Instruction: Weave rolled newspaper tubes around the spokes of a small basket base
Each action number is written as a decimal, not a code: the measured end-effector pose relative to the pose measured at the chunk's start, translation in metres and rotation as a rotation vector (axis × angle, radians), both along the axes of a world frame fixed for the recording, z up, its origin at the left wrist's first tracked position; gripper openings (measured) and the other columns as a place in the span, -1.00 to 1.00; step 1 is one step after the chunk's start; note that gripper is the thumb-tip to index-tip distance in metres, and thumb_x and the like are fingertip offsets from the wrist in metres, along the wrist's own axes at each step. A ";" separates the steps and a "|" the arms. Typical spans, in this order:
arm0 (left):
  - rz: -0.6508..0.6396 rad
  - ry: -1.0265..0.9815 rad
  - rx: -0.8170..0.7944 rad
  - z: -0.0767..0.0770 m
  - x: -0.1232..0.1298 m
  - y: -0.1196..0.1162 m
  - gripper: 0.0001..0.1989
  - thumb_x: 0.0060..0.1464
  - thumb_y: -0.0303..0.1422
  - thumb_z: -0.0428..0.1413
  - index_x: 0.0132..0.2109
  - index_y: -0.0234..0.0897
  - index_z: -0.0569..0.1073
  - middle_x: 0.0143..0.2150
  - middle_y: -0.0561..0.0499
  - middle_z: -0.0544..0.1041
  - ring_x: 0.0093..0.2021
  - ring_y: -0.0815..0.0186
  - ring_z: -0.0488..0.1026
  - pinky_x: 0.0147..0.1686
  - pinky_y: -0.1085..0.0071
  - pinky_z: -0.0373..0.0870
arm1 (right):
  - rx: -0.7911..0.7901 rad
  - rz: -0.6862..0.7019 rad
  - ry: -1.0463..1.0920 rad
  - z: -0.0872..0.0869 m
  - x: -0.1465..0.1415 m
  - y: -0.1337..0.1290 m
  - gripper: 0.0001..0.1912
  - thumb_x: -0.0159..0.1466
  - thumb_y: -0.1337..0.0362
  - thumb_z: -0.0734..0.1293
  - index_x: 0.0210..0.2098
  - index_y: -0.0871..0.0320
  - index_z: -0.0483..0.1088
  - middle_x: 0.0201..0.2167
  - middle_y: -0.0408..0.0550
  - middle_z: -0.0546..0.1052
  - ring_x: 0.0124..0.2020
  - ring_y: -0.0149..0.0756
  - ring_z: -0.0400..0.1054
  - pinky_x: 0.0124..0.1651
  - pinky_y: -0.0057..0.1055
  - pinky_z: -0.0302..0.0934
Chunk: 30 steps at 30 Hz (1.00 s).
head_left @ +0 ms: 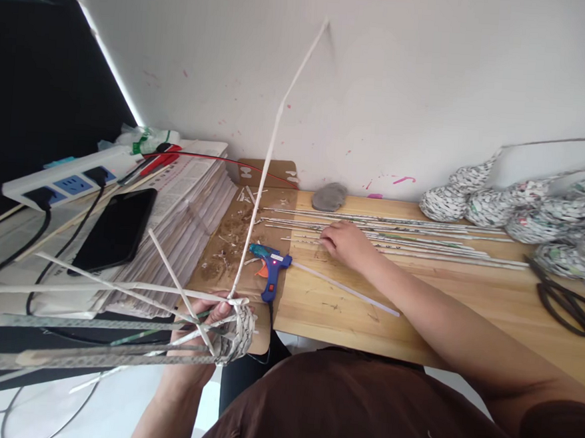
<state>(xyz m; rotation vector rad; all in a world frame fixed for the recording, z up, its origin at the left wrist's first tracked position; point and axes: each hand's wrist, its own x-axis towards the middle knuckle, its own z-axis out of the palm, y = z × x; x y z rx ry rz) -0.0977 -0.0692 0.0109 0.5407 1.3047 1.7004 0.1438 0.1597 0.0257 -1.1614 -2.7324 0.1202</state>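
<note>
My left hand [205, 320] is closed around a small woven paper basket piece [238, 335] near the table's front edge. Long rolled-paper strips fan out from it to the left, and one long paper strip [270, 151] rises toward the wall. My right hand [338, 241] rests with curled fingers on a row of thin rolled-paper sticks [421, 248] lying across the table; whether it pinches one is hidden. Between the hands lies a blue glue gun [271, 271], its small red light lit, with a translucent glue stick [347, 289] reaching out behind it.
Stacked newspapers [188, 205] at the left carry a black phone [116, 227] and a white power strip [69, 180]. Paper scraps litter the cardboard [220, 254]. A grey stone [329, 197] lies by the wall. Several woven paper gourds [448, 203] and black scissors [567, 305] are at the right.
</note>
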 end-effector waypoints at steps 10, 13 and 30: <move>0.071 0.029 0.018 0.009 0.008 0.005 -0.74 -0.31 -0.31 0.46 -0.40 -0.29 0.63 -0.40 -0.03 0.64 -0.42 0.28 0.57 -0.39 0.42 0.52 | 0.022 -0.064 0.089 0.006 -0.004 0.000 -0.79 0.39 0.35 0.18 -0.11 0.27 0.42 -0.16 0.18 0.55 -0.11 -0.07 0.39 -0.04 -0.25 0.17; 0.063 0.029 0.020 0.008 0.008 0.006 -0.75 -0.26 -0.31 0.44 -0.38 -0.30 0.62 -0.41 -0.02 0.62 -0.45 0.30 0.55 -0.41 0.41 0.49 | 0.060 0.053 0.334 0.028 0.001 -0.029 -0.78 0.42 0.32 0.14 -0.08 0.19 0.39 -0.23 0.09 0.56 -0.24 -0.16 0.43 -0.18 -0.30 0.23; 0.098 0.218 0.020 0.016 0.022 0.003 -0.83 -0.14 -0.33 0.38 -0.37 -0.33 0.64 -0.39 -0.03 0.62 -0.39 0.32 0.53 -0.36 0.44 0.46 | 0.301 0.394 0.385 0.071 0.012 -0.117 -0.76 0.34 0.42 0.27 -0.15 0.02 0.53 -0.32 -0.07 0.60 -0.33 -0.24 0.41 -0.27 -0.29 0.29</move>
